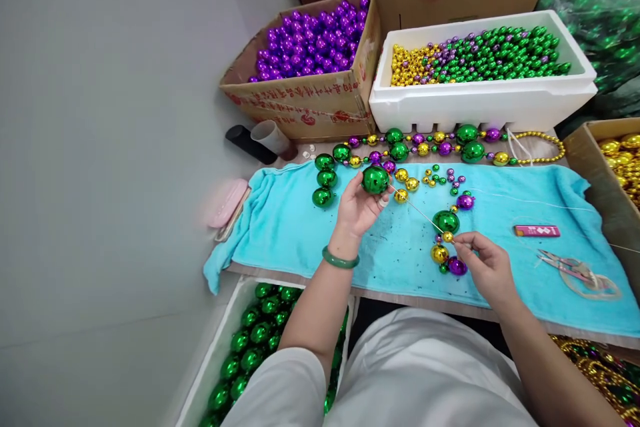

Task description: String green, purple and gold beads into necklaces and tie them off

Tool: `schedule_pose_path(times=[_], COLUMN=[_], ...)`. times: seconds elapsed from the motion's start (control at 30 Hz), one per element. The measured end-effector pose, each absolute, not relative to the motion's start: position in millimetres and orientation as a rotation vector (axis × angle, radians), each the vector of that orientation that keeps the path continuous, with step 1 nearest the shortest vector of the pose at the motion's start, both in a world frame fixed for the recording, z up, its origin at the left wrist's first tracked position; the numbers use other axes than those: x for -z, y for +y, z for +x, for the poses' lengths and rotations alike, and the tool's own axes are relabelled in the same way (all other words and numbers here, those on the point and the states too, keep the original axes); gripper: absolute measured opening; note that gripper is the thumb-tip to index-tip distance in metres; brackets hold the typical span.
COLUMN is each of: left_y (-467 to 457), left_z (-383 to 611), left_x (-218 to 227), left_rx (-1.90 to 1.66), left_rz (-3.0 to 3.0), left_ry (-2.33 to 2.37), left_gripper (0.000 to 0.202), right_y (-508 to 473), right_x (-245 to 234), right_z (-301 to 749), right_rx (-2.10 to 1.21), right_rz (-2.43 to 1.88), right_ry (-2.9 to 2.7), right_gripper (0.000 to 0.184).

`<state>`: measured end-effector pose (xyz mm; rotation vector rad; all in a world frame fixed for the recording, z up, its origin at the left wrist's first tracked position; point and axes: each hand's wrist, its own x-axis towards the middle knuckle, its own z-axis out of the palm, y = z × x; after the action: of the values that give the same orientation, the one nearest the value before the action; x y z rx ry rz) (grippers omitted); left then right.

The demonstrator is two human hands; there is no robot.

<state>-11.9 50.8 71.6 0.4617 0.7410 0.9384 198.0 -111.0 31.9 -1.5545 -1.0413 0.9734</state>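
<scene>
The left hand (364, 207) is gripping a large green bead (375, 180) between thumb and fingers above the blue towel (300, 240), while the right hand (487, 267), nearer and to the right, is pinching beside a small gold bead (448, 237); a thin line (420, 211), needle or taut thread, is running between them. The step looks like threading, so steadying the green bead, lining its hole up with the line and pulling evenly would serve best; whether the line is passing right through, I cannot tell. A second large green bead (444, 219) and several smaller ones are lying close by the right fingers, and could be catching the line. Three gold beads (412, 183) are sitting just right of the left fingertips, with loose small beads (442, 181) farther right; a careless sweep might be scattering them. On the right, a pink packet (537, 231) and snips (575, 269) are lying clear of both hands. Along the far side a beaded strand (467, 133) is stretching before the white foam box (475, 105).
</scene>
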Motion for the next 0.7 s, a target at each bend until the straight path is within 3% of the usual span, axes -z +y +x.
schedule_pose_path(times=[0.33, 0.7], left_y=[42.9, 15.3], left_z=[-9.6, 3.3], left_x=[-68.0, -68.0], left_rx=[-0.988, -0.908], left_rz=[0.561, 0.843], left_ry=[0.747, 0.696], left_gripper=[0.026, 0.05], right_y=[-114.2, -112.7], right_x=[-32.7, -25.5], right_z=[199.1, 199.5], right_rx=[-0.948, -0.91], right_rz=[-1.586, -1.587], right_ry=[-1.081, -1.136], right_gripper=[0.022, 0.021])
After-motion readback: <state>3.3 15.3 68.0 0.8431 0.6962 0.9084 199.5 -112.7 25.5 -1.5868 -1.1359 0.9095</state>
